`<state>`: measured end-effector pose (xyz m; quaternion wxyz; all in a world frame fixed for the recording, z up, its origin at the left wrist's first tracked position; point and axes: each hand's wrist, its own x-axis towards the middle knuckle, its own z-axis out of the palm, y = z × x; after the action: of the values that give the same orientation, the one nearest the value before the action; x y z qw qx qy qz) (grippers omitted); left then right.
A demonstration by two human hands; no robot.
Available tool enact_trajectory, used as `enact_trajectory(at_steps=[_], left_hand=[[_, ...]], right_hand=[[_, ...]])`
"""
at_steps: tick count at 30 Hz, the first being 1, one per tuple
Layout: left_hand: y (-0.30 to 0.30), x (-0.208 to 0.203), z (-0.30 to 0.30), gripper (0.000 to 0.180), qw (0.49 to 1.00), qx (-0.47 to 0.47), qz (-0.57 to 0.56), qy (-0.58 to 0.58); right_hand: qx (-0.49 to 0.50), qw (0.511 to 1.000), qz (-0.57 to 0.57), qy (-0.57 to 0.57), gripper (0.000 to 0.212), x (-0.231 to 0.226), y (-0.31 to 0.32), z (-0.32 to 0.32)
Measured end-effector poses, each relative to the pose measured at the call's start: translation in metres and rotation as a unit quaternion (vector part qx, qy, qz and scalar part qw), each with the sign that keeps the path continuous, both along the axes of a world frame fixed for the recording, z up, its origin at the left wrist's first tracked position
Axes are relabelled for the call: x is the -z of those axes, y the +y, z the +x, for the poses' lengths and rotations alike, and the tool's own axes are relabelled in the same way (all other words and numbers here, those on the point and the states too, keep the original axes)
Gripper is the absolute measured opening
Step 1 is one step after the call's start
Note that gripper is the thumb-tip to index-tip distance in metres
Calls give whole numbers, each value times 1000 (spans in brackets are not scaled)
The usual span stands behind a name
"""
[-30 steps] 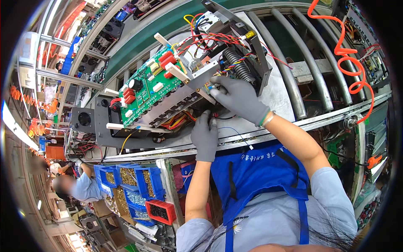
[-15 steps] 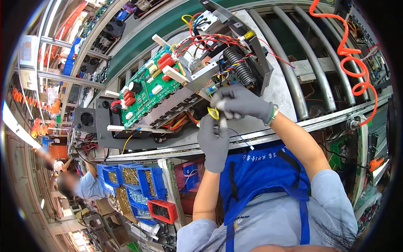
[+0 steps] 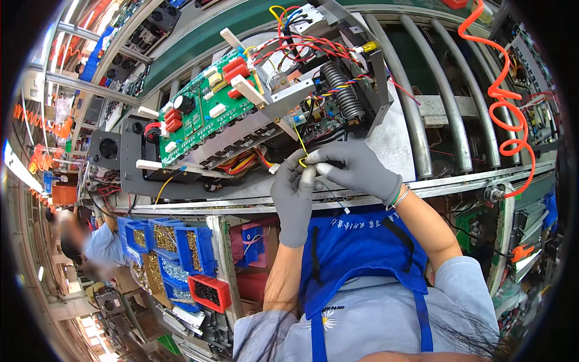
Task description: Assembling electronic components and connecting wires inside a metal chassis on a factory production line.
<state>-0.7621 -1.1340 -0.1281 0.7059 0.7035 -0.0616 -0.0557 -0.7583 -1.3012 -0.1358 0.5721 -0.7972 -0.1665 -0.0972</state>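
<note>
Both of my hands wear grey gloves with whitish fingertips and meet in front of an open metal chassis (image 3: 289,95). A thin yellow wire (image 3: 300,140) runs from the chassis down to my fingers. My right hand (image 3: 357,172) pinches it between thumb and forefinger. Just below, my left hand (image 3: 292,202) is closed at the small bend of the same wire; its exact grip is partly hidden. A green circuit board (image 3: 208,111) with red and white parts sits on the chassis, left of my hands. A black ribbed coil (image 3: 342,90) lies beyond my right hand.
Metal rollers (image 3: 449,96) lie to the right, beneath a coiled orange air hose (image 3: 506,114). A thin dark lead with a white connector (image 3: 346,210) hangs over the bench edge. Blue bins (image 3: 199,265) of small hardware and a red bin (image 3: 224,283) stand lower left. Another person (image 3: 102,244) is at far left.
The yellow wire, looped between my fingers before, now stretches straighter from the chassis to my hands. My fingertips have come closer together. The whole view has shifted slightly.
</note>
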Motion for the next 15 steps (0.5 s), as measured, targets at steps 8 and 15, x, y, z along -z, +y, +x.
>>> enact_trajectory(at_steps=[8,15], left_hand=[[6,25,7,29,988,-40,-90,117],[5,29,13,21,989,-67,-74,108]], right_hand=[[116,986,-6,119,25,6,21,0],[136,987,-51,68,19,10,38,10]])
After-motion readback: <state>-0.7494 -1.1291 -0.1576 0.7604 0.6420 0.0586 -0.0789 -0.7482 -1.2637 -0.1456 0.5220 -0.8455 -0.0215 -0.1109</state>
